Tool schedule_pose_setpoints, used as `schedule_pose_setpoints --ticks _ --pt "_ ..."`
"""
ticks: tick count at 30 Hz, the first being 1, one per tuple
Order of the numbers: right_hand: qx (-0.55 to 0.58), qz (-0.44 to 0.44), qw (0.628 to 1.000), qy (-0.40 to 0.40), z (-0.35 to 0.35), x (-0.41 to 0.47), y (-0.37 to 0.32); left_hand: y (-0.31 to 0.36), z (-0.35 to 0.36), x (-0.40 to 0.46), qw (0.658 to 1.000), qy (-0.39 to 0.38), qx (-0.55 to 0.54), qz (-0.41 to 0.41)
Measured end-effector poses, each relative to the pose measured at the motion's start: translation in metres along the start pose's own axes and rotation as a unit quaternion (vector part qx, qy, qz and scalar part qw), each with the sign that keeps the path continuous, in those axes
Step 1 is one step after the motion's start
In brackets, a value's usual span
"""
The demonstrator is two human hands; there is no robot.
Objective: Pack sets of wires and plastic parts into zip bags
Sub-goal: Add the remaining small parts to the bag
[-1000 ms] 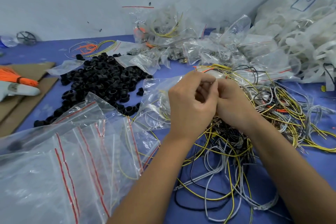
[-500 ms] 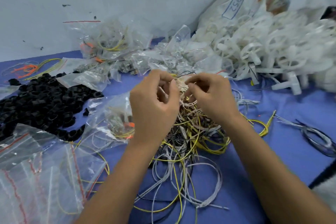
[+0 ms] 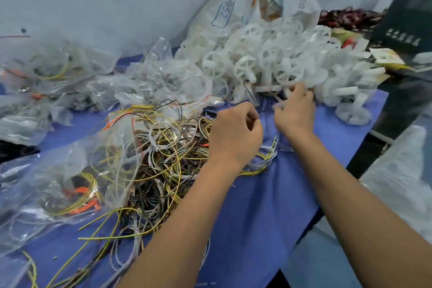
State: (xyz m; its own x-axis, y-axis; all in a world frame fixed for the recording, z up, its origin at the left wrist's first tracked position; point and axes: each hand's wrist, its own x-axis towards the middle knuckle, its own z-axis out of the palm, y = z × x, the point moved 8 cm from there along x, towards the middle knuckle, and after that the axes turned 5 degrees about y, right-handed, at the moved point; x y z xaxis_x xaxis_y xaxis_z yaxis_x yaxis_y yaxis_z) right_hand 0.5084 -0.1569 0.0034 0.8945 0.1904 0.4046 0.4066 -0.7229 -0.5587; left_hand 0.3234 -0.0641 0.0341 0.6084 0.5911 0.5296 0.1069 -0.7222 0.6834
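A tangle of yellow, white and black wires lies on the blue table cloth. A heap of white plastic wheel-shaped parts fills the back right. My right hand reaches into the heap's near edge, and its fingers pinch a white plastic part. My left hand hovers beside it over the tangle's right edge, fingers curled, thumb against forefinger, seemingly pinching a thin wire. A small wire bundle lies under my wrists. A clear zip bag with yellow and orange wires lies at the left.
Several filled clear bags are piled along the wall at the back left. A large white printed sack stands behind the plastic parts. The table's right edge drops off beside a dark box.
The view has swung right. My hands have come apart and left the wire tangle; the right hand has reached out to the white plastic parts, and the left hand followed rightward.
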Motion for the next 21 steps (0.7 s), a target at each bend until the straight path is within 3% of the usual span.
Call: schedule_pose_setpoints --ticks 4,8,11,13,15,18,21 --pt "0.025 -0.011 0.999 0.018 0.000 0.001 0.005 -0.003 -0.040 0.000 0.997 0.061 0.041 0.013" --pt "0.096 -0.017 0.993 0.071 -0.018 -0.012 -0.018 -0.019 -0.112 -0.011 0.966 0.176 0.189 0.010" --pt "0.199 -0.105 0.968 0.113 -0.035 -0.047 -0.077 -0.043 -0.164 -0.026 0.925 0.218 0.309 -0.028" --pt "0.319 -0.111 0.939 0.070 -0.035 -0.071 -0.115 -0.062 -0.190 -0.033 0.915 0.212 0.335 -0.071" --pt "0.410 -0.109 0.906 -0.008 -0.028 -0.098 -0.153 -0.087 -0.212 -0.042 0.925 0.197 0.293 -0.138" --pt "0.420 -0.186 0.884 -0.081 -0.020 -0.140 -0.203 -0.116 -0.234 -0.057 0.938 0.220 0.150 -0.222" --pt "0.441 -0.243 0.850 -0.156 -0.008 -0.181 -0.233 -0.138 -0.246 -0.076 0.915 0.284 -0.037 -0.285"
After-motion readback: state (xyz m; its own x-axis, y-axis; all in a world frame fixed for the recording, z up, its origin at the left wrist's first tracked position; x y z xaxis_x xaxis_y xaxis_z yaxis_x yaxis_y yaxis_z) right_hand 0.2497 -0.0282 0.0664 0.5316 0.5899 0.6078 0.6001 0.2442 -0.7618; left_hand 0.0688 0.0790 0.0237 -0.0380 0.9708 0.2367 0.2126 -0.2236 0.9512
